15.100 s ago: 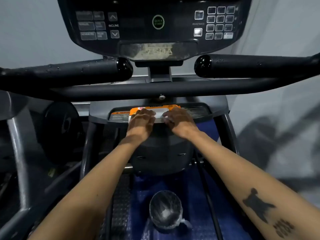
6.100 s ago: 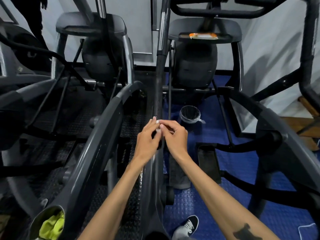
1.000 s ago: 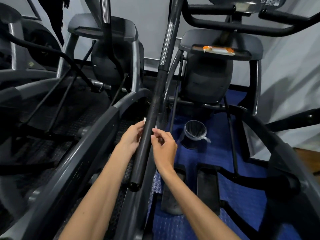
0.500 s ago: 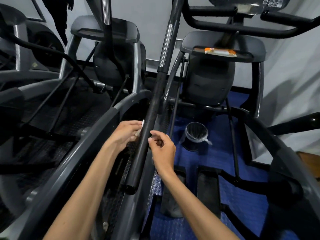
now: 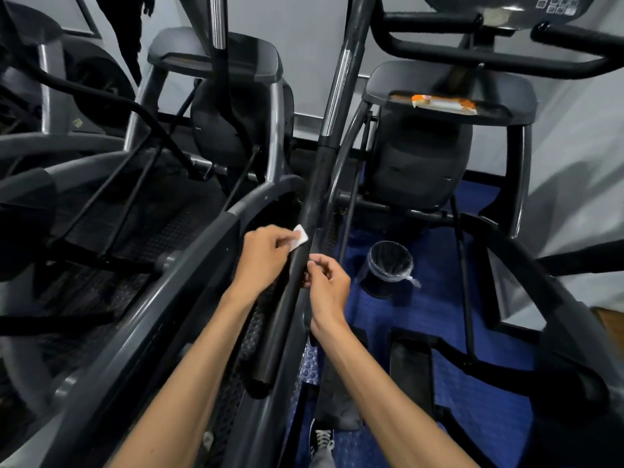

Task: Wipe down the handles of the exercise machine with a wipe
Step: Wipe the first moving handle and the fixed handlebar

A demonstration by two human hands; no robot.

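Note:
A long black handle of the exercise machine slants from the top centre down to a round end near the bottom middle. My left hand is on its left side and pinches a small white wipe against the bar. To the right of the handle, my right hand has its fingers curled close to the bar, thumb and forefinger pinched together; whether anything is in them I cannot tell.
A wipe packet with orange ends lies on the machine's tray at upper right. A small lined bin stands on the blue floor. A second machine fills the left. My shoe shows at the bottom. A person stands at far upper left.
My left hand has slid with the wipe a little along the handle's left side. The right hand stays beside the bar. The view has shifted slightly.

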